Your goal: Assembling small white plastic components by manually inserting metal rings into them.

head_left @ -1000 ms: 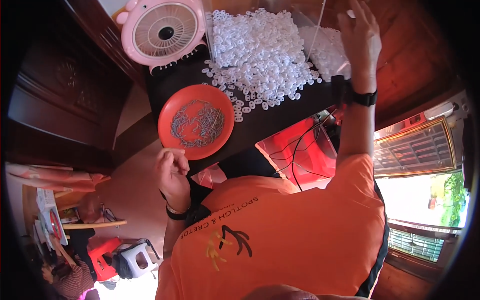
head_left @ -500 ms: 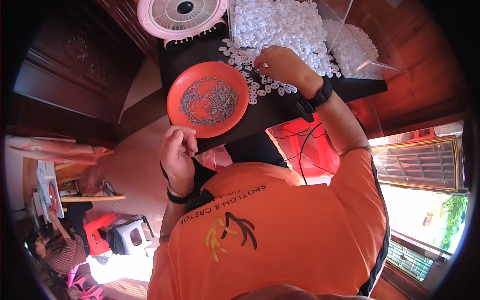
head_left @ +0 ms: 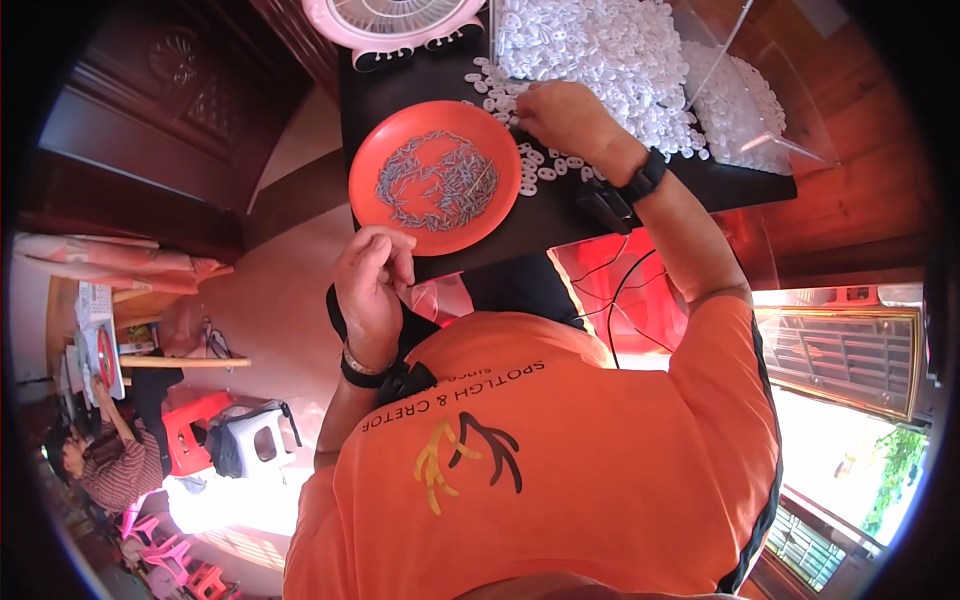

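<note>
At the near left rim of the round orange-red plate (head_left: 362, 200), my left hand (head_left: 375, 285) has its fingers curled in toward the thumb. What it holds, if anything, is too small to make out. On the plate lie many small grey metal pins (head_left: 440, 180), loosely spread in a ring. My right hand (head_left: 570, 118) reaches over the loose white oval two-hole pieces (head_left: 530, 172) to the right of the plate. Its fingers are pinched together and pointing down among those pieces; the hand itself hides the fingertips and whatever is between them.
A clear-walled box (head_left: 720, 50) with a heap of white pieces (head_left: 590, 45) stands at the far right of the black table (head_left: 690, 190). Beyond the plate is a pink fan (head_left: 395, 20). Cables (head_left: 615, 310) hang below the near edge. Another person (head_left: 110, 465) is at far left.
The whole view has shifted a little. My right hand has moved slightly toward the plate, its fingers now lower among the white pieces. My left hand stays by the plate's rim.
</note>
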Demonstrator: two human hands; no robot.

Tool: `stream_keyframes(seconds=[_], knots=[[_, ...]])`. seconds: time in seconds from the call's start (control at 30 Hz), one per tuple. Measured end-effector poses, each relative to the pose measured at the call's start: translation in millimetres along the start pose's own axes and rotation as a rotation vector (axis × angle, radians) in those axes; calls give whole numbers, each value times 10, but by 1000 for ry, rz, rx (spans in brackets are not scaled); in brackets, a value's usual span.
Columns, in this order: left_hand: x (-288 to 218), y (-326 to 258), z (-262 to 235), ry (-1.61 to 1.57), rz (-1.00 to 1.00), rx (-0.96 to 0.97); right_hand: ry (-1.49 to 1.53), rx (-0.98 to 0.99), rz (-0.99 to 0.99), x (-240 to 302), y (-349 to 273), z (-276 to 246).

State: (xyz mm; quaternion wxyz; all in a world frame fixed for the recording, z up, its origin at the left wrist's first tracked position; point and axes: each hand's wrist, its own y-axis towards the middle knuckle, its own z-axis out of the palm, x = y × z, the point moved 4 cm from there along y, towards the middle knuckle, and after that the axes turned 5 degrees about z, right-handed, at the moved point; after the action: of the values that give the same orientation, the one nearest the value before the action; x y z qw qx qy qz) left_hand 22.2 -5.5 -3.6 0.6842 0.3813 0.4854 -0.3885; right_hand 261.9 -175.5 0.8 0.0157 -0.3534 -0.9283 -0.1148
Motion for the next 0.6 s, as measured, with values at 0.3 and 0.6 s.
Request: stream_keyframes(seconds=[0.3,0.6], knots=[[-182,202,312,196,82,229,1197,342,41,729,-424,-479],[-47,53,208,333,5,295,953,90,-65,1327,-662,-387]])
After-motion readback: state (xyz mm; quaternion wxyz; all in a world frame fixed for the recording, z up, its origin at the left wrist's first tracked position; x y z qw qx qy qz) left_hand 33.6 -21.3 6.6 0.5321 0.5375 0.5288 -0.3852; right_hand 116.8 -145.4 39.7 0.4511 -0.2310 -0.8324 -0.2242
